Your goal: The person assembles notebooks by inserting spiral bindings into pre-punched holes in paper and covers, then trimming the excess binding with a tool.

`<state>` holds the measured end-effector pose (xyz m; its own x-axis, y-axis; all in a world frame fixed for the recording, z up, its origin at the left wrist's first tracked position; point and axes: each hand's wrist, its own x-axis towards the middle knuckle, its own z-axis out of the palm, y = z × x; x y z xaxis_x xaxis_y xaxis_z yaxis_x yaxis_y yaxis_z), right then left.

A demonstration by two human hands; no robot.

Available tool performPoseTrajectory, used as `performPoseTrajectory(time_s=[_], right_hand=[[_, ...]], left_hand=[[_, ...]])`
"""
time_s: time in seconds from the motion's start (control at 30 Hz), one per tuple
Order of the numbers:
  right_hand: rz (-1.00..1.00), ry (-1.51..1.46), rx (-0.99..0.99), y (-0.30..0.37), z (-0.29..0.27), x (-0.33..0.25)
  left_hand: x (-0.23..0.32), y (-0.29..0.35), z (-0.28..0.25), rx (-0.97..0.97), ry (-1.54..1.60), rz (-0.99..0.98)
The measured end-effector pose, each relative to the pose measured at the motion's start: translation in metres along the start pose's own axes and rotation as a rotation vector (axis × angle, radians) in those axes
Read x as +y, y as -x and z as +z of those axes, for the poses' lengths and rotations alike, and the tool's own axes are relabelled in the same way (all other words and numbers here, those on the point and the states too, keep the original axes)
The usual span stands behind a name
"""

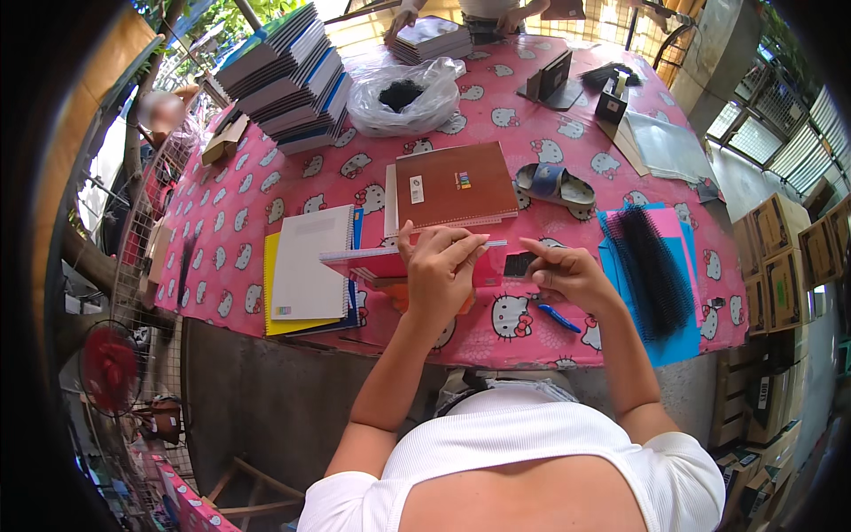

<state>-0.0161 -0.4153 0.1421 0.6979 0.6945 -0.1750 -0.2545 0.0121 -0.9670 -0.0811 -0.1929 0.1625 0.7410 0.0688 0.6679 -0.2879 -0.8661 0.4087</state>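
Note:
My left hand [441,270] grips a thin pink notebook [377,262] that is tilted up on its edge, with the page edges turned upward. Just right of it is my right hand [572,277], index finger stretched toward the notebook's end and the other fingers curled; I see nothing held in it. A small black object [519,264] shows by its fingertips, its kind unclear. Below that hand lies a blue pen [560,318]. To the left, a white spiral notebook [310,266] rests on yellow and blue ones. A brown-covered notebook [456,184] lies beyond my hands.
A slipper [556,186] sits right of the brown notebook. Black mesh-like coils [651,275] lie on blue and pink sheets. Farther off stand a tall notebook stack [288,84], a plastic bag [403,97] and a tape dispenser [612,97]. Another person's hands [401,25] are across the table.

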Motion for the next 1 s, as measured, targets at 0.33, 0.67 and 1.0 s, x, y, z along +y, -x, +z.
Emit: performPoseTrajectory(time_s=[0.33,0.67,1.0], right_hand=[[-0.381,0.542,0.166,-0.008,0.022,-0.013],[-0.593,0.705,0.252,-0.028,0.025,-0.032],[0.01,0.606,0.064,-0.03,0.027,-0.051]], left_hand=[[-0.007,0.004,-0.003,-0.025,0.149,-0.008],[-0.005,0.002,-0.008,-0.062,0.128,-0.013],[-0.004,0.003,-0.003,-0.042,0.153,-0.069]])
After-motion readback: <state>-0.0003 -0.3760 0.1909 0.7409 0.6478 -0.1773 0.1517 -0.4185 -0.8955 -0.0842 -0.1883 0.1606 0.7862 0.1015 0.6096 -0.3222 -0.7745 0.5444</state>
